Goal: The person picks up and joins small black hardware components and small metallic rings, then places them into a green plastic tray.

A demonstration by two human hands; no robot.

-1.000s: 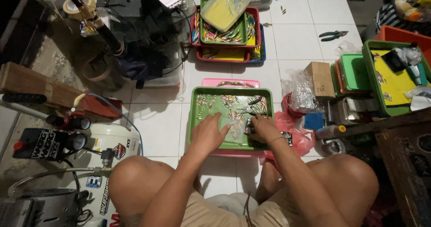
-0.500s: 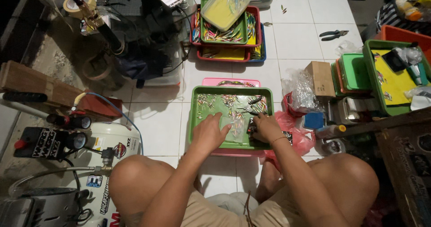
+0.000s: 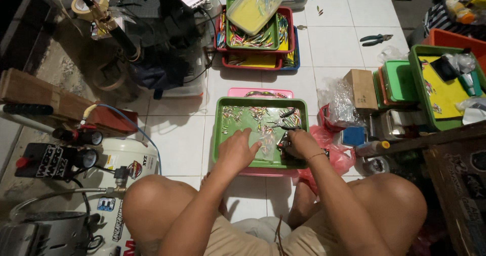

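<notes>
Left hand [image 3: 238, 149] flat on lures [image 3: 255, 115] in green tray [image 3: 218, 134], gripping nothing. Right hand [image 3: 298, 143] clenched on pliers [image 3: 284, 120], one lure likely at tips. Loose lures beside grip could scatter if nudged.

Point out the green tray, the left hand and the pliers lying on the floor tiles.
green tray [image 3: 218, 134], head view, on its bare left rim.
left hand [image 3: 238, 149], head view, on the back of the hand.
pliers [image 3: 375, 38], head view, at the pivot.

White tiled floor [image 3: 182, 139], wooden plank [image 3: 35, 91], dim edges
</notes>
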